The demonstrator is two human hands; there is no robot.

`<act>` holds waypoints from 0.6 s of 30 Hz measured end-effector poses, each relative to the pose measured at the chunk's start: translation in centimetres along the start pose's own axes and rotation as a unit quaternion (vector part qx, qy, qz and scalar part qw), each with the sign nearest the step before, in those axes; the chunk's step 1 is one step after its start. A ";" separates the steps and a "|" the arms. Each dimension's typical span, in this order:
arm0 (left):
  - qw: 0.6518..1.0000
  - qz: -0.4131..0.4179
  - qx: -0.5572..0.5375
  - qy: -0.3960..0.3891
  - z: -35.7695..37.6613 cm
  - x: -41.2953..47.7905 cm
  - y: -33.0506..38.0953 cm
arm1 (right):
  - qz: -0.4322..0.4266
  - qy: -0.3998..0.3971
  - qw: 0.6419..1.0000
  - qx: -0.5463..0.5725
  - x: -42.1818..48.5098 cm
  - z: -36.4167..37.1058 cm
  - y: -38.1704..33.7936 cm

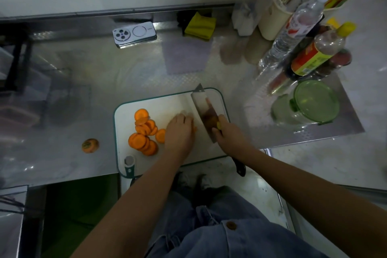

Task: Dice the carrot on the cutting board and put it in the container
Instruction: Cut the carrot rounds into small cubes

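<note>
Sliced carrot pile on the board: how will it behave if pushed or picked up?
The carrot slices look stiff and thin, so they probably won't flex. They overlap loosely, so a push would likely scatter the heap across the smooth cutting board. Lying flat, they seem unlikely to roll, though the cut faces may be slick to pinch.

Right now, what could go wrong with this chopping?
The left hand lies right beside the cleaver that the right hand grips; a slip could nick fingers. The cutting board sits at the front edge of the counter and might shift. Loose carrot slices could roll off.
</note>
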State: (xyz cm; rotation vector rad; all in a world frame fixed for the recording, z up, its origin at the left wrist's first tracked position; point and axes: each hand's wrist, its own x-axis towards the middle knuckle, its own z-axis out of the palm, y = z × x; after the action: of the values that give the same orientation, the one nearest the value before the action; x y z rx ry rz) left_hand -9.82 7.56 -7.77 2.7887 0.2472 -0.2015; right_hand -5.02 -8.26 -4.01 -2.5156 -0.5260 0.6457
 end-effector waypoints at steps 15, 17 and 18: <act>0.996 -0.054 -0.058 0.047 0.1 -1.3 -1.2 | -0.052 -0.005 0.998 -0.039 -0.6 1.8 -0.8; 0.995 -0.055 -0.060 0.055 0.3 -1.4 -1.4 | -0.055 -0.008 0.997 -0.049 -0.4 2.0 -0.9; 0.995 -0.056 -0.061 0.057 0.4 -1.3 -1.5 | -0.054 -0.008 0.997 -0.058 -0.3 2.1 -1.0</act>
State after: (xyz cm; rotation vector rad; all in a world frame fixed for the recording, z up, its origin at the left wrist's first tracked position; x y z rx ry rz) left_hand -11.47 8.66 -8.43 2.6703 0.4308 -0.0519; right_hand -6.62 -6.90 -4.99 -2.5706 -0.7203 0.6116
